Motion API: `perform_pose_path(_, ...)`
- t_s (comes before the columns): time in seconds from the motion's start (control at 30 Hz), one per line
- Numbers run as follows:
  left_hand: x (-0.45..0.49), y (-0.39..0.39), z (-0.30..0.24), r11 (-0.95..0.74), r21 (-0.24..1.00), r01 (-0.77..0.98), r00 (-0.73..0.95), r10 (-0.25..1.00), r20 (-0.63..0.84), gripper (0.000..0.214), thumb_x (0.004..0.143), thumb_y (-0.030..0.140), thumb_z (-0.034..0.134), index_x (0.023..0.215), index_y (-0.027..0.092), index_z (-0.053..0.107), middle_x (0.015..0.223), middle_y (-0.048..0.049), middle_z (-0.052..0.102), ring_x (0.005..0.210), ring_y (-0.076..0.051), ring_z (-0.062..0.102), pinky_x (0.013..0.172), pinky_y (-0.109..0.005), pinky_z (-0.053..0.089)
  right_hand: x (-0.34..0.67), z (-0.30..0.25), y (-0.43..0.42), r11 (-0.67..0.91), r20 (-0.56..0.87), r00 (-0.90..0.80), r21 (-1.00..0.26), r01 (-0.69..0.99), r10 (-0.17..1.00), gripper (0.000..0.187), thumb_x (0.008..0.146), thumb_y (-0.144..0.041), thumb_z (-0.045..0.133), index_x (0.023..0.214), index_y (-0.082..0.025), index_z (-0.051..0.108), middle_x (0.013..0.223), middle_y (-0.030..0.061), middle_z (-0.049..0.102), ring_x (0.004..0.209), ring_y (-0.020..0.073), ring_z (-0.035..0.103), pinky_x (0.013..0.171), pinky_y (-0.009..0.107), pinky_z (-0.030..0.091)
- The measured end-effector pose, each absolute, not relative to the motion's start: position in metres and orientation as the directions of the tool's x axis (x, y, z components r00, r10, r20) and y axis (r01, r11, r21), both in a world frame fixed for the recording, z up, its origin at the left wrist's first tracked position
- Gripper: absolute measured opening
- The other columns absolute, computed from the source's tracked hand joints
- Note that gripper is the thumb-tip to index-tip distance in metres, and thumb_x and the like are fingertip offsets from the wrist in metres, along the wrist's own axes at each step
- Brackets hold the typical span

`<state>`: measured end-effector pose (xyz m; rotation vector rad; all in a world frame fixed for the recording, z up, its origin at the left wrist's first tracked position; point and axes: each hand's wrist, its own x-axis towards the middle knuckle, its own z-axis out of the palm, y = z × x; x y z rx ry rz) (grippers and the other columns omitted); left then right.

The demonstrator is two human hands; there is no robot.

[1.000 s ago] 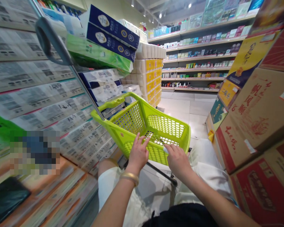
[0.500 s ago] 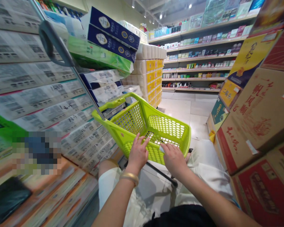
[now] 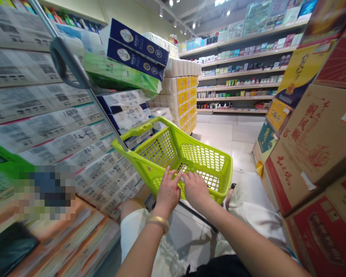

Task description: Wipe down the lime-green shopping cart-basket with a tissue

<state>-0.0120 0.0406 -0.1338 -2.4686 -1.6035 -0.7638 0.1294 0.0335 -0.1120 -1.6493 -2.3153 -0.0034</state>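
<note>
Fingers of the left hand [image 3: 168, 192] and right hand [image 3: 196, 190] almost meet by the green cart [image 3: 177, 141]. Fiddly work, it seems, needing care; I can't tell what's held.

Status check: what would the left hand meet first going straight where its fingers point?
Probably the near rim of the green basket, which the left hand overlaps in view. Depth is unclear; it might pass above.

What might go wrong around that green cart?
The left hand and right hand are close together and might bump. The green cart has open mesh, so anything small dropped inside could slip through. The blue packs sit slanted on a green pack; a knock might send them sliding.
</note>
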Motion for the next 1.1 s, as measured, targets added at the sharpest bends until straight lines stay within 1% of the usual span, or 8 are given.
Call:
perform_pose_path(0.1, -0.014, 0.041, -0.134, -0.434, 0.196, 0.879, 0.307, 0.832, 0.462, 0.062, 0.074, 0.000, 0.049, 0.132, 0.021, 0.055, 0.128, -0.0103, 0.055, 0.143, -0.030, 0.029, 0.116, -0.054, 0.037, 0.151, -0.124, 0.023, 0.354, 0.284, -0.300, -0.163, 0.921, 0.911, 0.039, 0.088, -0.009, 0.047, 0.124, -0.018, 0.057, 0.111, 0.0101, 0.065, 0.100, 0.0227, 0.058, 0.086, 0.034, 0.041)
perform_pose_path(0.3, -0.011, 0.040, -0.135, -0.443, 0.203, 0.873, 0.311, 0.827, 0.469, 0.058, 0.076, 0.002, 0.049, 0.132, 0.018, 0.055, 0.130, -0.0116, 0.053, 0.145, -0.031, 0.026, 0.117, -0.053, 0.036, 0.202, -0.148, -0.004, 0.256, 0.322, -0.191, -0.175, 0.951, 0.927, 0.048, 0.081, -0.002, 0.047, 0.123, -0.021, 0.059, 0.108, 0.0070, 0.066, 0.095, 0.0215, 0.058, 0.085, 0.033, 0.040)
perform_pose_path(0.43, -0.008, 0.039, -0.135, -0.442, 0.198, 0.875, 0.310, 0.826, 0.471, 0.059, 0.076, 0.001, 0.048, 0.133, 0.017, 0.054, 0.130, -0.0120, 0.053, 0.144, -0.032, 0.027, 0.116, -0.054, 0.037, 0.181, -0.136, 0.007, 0.251, 0.290, -0.190, -0.187, 0.950, 0.938, 0.043, 0.083, -0.004, 0.048, 0.122, -0.018, 0.060, 0.107, 0.0091, 0.065, 0.096, 0.0223, 0.058, 0.085, 0.033, 0.041)
perform_pose_path(0.6, -0.010, 0.040, -0.136, -0.440, 0.207, 0.874, 0.303, 0.826, 0.476, 0.059, 0.075, 0.001, 0.049, 0.131, 0.019, 0.056, 0.128, -0.0114, 0.055, 0.143, -0.031, 0.028, 0.116, -0.055, 0.036, 0.138, -0.116, 0.029, 0.334, 0.256, -0.285, -0.175, 0.926, 0.924, 0.033, 0.089, -0.012, 0.048, 0.119, -0.017, 0.060, 0.107, 0.0116, 0.064, 0.098, 0.0236, 0.058, 0.085, 0.036, 0.042)
perform_pose_path(0.73, -0.013, 0.040, -0.134, -0.434, 0.199, 0.878, 0.306, 0.831, 0.465, 0.059, 0.075, 0.001, 0.049, 0.130, 0.020, 0.056, 0.127, -0.0112, 0.055, 0.144, -0.030, 0.028, 0.116, -0.054, 0.037, 0.143, -0.122, 0.025, 0.372, 0.298, -0.319, -0.144, 0.917, 0.900, 0.038, 0.089, -0.011, 0.047, 0.126, -0.017, 0.055, 0.111, 0.0115, 0.064, 0.100, 0.0231, 0.057, 0.086, 0.035, 0.041)
perform_pose_path(0.93, -0.010, 0.038, -0.132, -0.430, 0.167, 0.887, 0.309, 0.823, 0.477, 0.060, 0.074, 0.003, 0.051, 0.131, 0.022, 0.055, 0.128, -0.0103, 0.055, 0.143, -0.030, 0.029, 0.116, -0.054, 0.035, 0.185, -0.145, 0.004, 0.288, 0.348, -0.230, -0.124, 0.950, 0.909, 0.044, 0.086, -0.005, 0.047, 0.125, -0.020, 0.057, 0.109, 0.0080, 0.064, 0.096, 0.0209, 0.057, 0.086, 0.033, 0.040)
perform_pose_path(1.03, -0.006, 0.037, -0.131, -0.420, 0.157, 0.894, 0.304, 0.824, 0.478, 0.057, 0.075, 0.004, 0.052, 0.130, 0.021, 0.056, 0.128, -0.0105, 0.055, 0.142, -0.032, 0.031, 0.116, -0.054, 0.036, 0.179, -0.140, 0.006, 0.262, 0.320, -0.211, -0.124, 0.957, 0.924, 0.041, 0.086, -0.006, 0.048, 0.124, -0.019, 0.058, 0.108, 0.0090, 0.065, 0.096, 0.0217, 0.057, 0.086, 0.033, 0.040)
perform_pose_path(1.1, -0.005, 0.037, -0.131, -0.413, 0.155, 0.898, 0.299, 0.828, 0.474, 0.056, 0.075, 0.004, 0.052, 0.129, 0.019, 0.056, 0.128, -0.0111, 0.055, 0.142, -0.032, 0.031, 0.116, -0.054, 0.035, 0.163, -0.131, 0.013, 0.284, 0.291, -0.239, -0.125, 0.951, 0.926, 0.039, 0.088, -0.008, 0.048, 0.124, -0.018, 0.057, 0.108, 0.0104, 0.065, 0.097, 0.0227, 0.058, 0.086, 0.034, 0.041)
